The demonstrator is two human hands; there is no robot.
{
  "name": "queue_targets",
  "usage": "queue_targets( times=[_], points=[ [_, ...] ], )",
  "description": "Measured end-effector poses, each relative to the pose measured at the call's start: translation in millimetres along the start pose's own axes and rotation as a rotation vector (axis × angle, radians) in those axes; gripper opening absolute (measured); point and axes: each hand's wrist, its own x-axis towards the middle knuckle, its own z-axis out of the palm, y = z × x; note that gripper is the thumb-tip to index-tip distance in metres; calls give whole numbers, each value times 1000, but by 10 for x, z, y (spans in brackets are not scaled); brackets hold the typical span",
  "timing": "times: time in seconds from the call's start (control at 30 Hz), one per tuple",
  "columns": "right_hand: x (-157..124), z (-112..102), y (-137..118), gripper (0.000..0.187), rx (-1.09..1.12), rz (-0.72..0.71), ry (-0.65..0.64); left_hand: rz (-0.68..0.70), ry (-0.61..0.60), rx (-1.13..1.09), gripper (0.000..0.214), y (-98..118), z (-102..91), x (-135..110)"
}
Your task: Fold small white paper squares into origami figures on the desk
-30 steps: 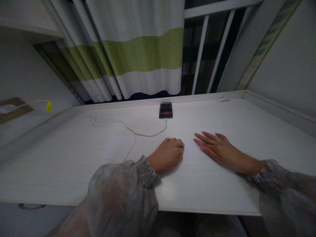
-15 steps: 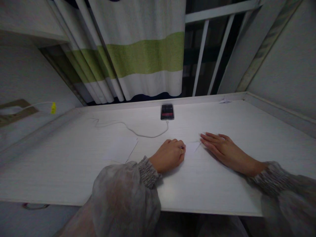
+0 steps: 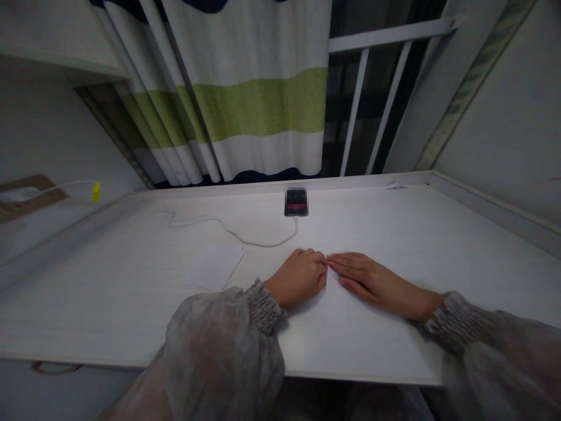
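Note:
My left hand (image 3: 300,278), with a ring on one finger, is closed at the edge of a small piece of white paper on the white desk (image 3: 109,304). Stretched out flat, the fingers of my right hand (image 3: 370,280) lie over that paper, their tips touching or almost touching my left fingers. Nearly all of the paper is hidden under both hands, and its white blends with the desktop. Left of my left hand, white paper sheets (image 3: 214,266) lie flat near my sleeve.
A phone-like dark device (image 3: 296,202), blurred out, lies at the back with a white cable (image 3: 258,243) plugged in. A small folded white paper (image 3: 395,185) sits at the far right. Behind the desk hang a striped curtain (image 3: 258,108) and white window bars (image 3: 356,111).
My right hand has slid left across the paper until its fingertips meet my left hand, covering the part that showed between them. My left hand has stayed in place.

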Motion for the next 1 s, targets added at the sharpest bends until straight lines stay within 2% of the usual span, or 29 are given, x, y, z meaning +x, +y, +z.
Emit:
queue_targets(
  times=[0.17,0.33,0.47,0.57,0.67,0.9,1.0],
  points=[
    [-44,-126,78,36,81,47,-93,27,20,-56,21,-7,5,23],
    [-45,-162,73,37,132,84,-171,69,34,0,23,0,-7,5],
    [-56,-129,80,39,118,79,-202,124,6,135,34,50,8,-11],
    [-74,-106,96,40,85,56,-196,127,15,222,46,97,39,0],
    [-81,-105,100,40,51,52,-195,129,6,248,50,90,45,4],
    [-116,-108,152,43,66,16,-197,215,-117,-21,32,-223,-41,-91],
    [-135,-97,189,44,70,6,-207,209,-162,-143,29,-326,-34,-126]
  ],
)
